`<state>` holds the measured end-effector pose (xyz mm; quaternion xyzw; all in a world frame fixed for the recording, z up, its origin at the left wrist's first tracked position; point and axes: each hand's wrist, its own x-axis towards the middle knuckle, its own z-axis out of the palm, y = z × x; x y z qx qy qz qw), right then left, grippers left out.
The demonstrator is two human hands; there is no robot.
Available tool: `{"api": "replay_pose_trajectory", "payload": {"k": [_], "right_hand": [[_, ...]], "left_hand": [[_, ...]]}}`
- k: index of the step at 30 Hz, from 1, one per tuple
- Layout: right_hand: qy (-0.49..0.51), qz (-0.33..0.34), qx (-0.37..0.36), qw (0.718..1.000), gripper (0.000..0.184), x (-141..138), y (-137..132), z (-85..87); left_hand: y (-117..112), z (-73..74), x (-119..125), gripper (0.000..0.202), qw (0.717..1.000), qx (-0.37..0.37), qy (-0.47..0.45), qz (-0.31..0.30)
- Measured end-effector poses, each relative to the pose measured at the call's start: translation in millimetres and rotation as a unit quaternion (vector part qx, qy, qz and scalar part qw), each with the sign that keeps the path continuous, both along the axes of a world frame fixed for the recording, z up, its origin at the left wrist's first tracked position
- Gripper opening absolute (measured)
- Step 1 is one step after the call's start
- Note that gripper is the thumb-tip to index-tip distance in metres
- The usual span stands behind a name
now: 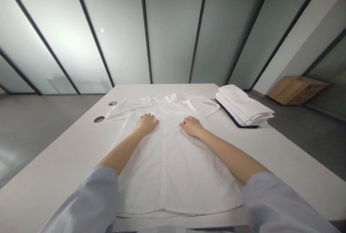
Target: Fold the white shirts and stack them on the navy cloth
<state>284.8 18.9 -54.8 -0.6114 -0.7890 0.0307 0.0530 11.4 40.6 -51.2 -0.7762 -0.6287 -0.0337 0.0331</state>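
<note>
From where I stand, a white short-sleeved shirt (173,175) lies spread front-up on a white table (67,161), its collar (166,98) toward twelve o'clock and its hem toward six. The shirt is flat and buttoned down the placket (163,168), with one short sleeve (127,108) reaching toward ten o'clock and the other (202,105) toward two. No fold crosses the body, though soft creases show near the shoulders. The left hand (147,124) and right hand (192,126) rest palm-down on the chest, one on each side of the placket, with the cloth directly beneath the fingers. The left fingers (151,118) sit close together and gently curled, while the right fingers (186,123) lie close together and angle inward; neither hand pinches any cloth. Pale blue sleeves (89,200) cover the upper arms, leaving the forearms bare. Just beside the shirt at one o'clock sits a stack of folded white garments (243,106) on a dark navy backing (232,118). Two round grommets (99,119) are set in the tabletop at ten o'clock, and a low wooden cabinet (296,90) stands on the floor beyond the table at two.
</note>
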Motion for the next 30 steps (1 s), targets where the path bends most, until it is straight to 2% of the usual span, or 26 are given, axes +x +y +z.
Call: {"api": "replay_pose_trajectory", "payload": {"k": [2, 6, 10, 13, 16, 24, 30], "right_hand": [[0.011, 0.005, 0.005, 1.000, 0.047, 1, 12, -5.5], [0.013, 0.007, -0.009, 1.000, 0.064, 4, 38, -15.9], [-0.012, -0.021, -0.031, 0.999, 0.065, 5, 64, -14.6], [-0.016, -0.043, -0.044, 0.998, 0.065, 3, 73, -12.3], [-0.015, -0.059, -0.056, 0.997, 0.067, 1, 69, -15.0], [-0.025, -0.081, -0.049, 0.995, 0.069, 5, 30, -27.2], [-0.024, -0.065, -0.041, 0.997, 0.066, 11, 38, -21.2]], "left_hand": [[2, -5.5, -2, 0.058, 1.000, -0.001, -0.003, 0.008], [8, -13.1, -3, 0.069, 0.998, -0.040, 0.013, 0.045], [10, -13.9, 1, 0.072, 0.995, -0.053, 0.004, 0.086], [9, -13.9, 4, 0.074, 0.992, -0.055, -0.010, 0.110], [8, -14.8, 6, 0.076, 0.992, -0.059, -0.018, 0.111], [11, -15.9, 3, 0.079, 0.993, -0.071, -0.021, 0.092], [11, -18.1, -2, 0.078, 0.994, -0.071, -0.019, 0.080]]}}
